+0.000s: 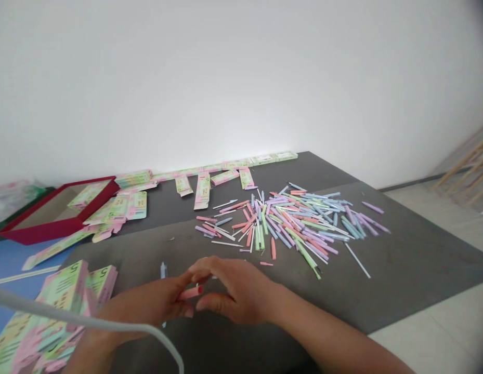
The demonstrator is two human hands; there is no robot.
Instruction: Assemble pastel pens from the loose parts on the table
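Pinching a red tube (191, 293) in the fingers of the left hand (163, 298) near the front edge of the table (335, 291), apparently to leave one end uncovered beside the right hand (241, 291), thumb and fingers spread, with heaped tubes and rods (291, 221) toward the right edge, probably for easy reach, and cartons (235, 164) along the back edge, presumably to save space.

Pink tube (193, 292): one end hidden in left hand (169, 299). Can't tell if right hand (237, 291) touches it. Blue pen (163, 270) partly behind left hand. Cable (108, 324) cropped left and bottom, covers part of box stack (62, 285), also cropped. Box fine print too small. Bag (11, 201) cropped left. Wooden frame (465, 163) blurry, cropped right.
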